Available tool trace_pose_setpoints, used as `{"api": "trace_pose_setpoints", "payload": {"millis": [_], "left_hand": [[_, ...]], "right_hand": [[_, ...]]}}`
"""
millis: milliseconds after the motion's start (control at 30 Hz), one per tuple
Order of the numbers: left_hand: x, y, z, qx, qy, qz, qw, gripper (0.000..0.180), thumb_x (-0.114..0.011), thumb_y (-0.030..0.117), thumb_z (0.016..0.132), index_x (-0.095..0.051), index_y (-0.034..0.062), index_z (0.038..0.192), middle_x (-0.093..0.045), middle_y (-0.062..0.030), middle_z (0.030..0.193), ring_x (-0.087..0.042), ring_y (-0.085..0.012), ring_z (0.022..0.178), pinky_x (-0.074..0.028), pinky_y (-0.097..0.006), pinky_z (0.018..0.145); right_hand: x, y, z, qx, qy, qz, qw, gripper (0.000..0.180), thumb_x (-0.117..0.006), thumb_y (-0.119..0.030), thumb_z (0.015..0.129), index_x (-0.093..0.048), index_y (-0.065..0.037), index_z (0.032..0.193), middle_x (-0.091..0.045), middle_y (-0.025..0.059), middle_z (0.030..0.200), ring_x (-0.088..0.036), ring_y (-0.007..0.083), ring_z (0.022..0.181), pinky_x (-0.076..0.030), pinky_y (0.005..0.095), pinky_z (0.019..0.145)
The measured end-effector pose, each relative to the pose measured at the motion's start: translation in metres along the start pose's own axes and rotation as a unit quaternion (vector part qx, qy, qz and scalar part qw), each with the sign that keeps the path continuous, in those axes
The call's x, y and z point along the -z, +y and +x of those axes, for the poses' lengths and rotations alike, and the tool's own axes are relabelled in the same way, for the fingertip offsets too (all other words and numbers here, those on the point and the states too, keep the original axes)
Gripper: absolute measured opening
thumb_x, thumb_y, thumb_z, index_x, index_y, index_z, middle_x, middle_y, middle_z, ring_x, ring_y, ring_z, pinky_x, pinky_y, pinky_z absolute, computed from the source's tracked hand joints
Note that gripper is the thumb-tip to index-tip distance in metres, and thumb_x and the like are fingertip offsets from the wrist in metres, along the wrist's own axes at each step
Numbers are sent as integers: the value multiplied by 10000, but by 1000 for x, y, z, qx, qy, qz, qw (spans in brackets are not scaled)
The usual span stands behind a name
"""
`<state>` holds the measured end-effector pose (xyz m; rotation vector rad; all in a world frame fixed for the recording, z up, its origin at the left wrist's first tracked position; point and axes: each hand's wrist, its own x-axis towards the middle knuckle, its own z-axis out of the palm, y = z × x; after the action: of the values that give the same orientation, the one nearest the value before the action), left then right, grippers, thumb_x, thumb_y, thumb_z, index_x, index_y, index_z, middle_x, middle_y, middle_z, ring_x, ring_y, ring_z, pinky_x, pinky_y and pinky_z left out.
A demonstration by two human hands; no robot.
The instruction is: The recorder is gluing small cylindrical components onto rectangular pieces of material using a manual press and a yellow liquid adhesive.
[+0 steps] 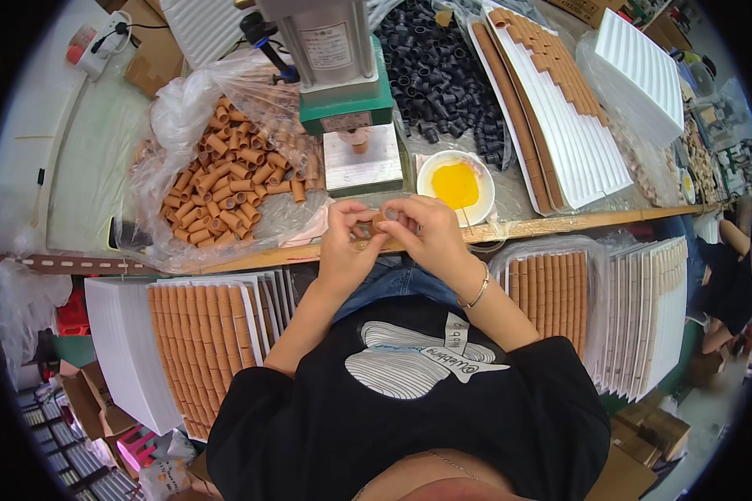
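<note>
In front of my chest, at the bench edge, my two hands meet around a short brown tube (pixel 379 220). My left hand (pixel 347 242) has its fingers curled and closed on the tube's left side. From the other side, the thumb and fingers of my right hand (pixel 430 234) pinch it, where a dark grey end shows. My fingers cover much of the piece. Just beyond my hands stands a bench press with a green head (pixel 346 115) over a pale base block (pixel 342 171). A small brown piece (pixel 359 147) sits beneath the head.
Loose brown tubes (pixel 226 179) fill a plastic bag at left. Black fittings (pixel 443 71) are heaped beyond a white bowl (pixel 426 179) of yellow liquid (pixel 455 184). Ridged white trays (pixel 581 146) with brown tubes lie at right; more tube-filled trays (pixel 196 334) flank me. Another person (pixel 727 275) is far right.
</note>
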<state>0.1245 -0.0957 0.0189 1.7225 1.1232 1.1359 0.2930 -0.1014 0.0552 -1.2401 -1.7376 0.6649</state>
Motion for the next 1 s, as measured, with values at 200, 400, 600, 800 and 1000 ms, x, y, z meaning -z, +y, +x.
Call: {"api": "trace_pose_setpoints", "payload": {"millis": [200,400,600,800,1000], "left_hand": [[31,-9,6,12,27,9,1000,361,-693,1,795,-517,21,1109,-661,-87,972,-610,-141,775,-493,-264,725],[111,-27,41,90,162,118,976,139,-595,-18,806,-578,20,938,-587,-95,905,-622,-183,820,-484,-311,683],[112,-44,50,52,49,434,898,210,-716,61,727,-619,53,912,-531,-156,915,-584,-371,863,-469,-440,710],[119,-34,45,67,71,354,930,229,-746,82,727,-673,34,939,-566,-137,835,-594,-331,801,-470,-394,712],[103,-27,31,61,105,254,960,172,-737,63,777,-681,16,933,-540,-76,776,-535,-200,715,-437,-287,672]], "right_hand": [[28,24,26,-86,-42,-73,993,314,-774,-304,752,-681,-78,950,-670,83,791,-652,242,696,-502,361,641],[61,91,99,-142,-30,-341,929,350,-759,-357,761,-622,-84,932,-690,89,798,-670,284,757,-498,403,637],[41,107,125,-133,-92,-430,889,371,-802,-322,698,-621,-87,921,-699,110,833,-680,303,817,-516,417,670],[53,112,123,-142,-9,-381,914,163,-729,-260,777,-692,-109,823,-695,114,810,-672,304,800,-525,416,680],[56,117,134,-216,-25,-328,919,166,-699,-265,814,-751,-117,868,-706,134,839,-679,315,810,-539,405,724]]}}
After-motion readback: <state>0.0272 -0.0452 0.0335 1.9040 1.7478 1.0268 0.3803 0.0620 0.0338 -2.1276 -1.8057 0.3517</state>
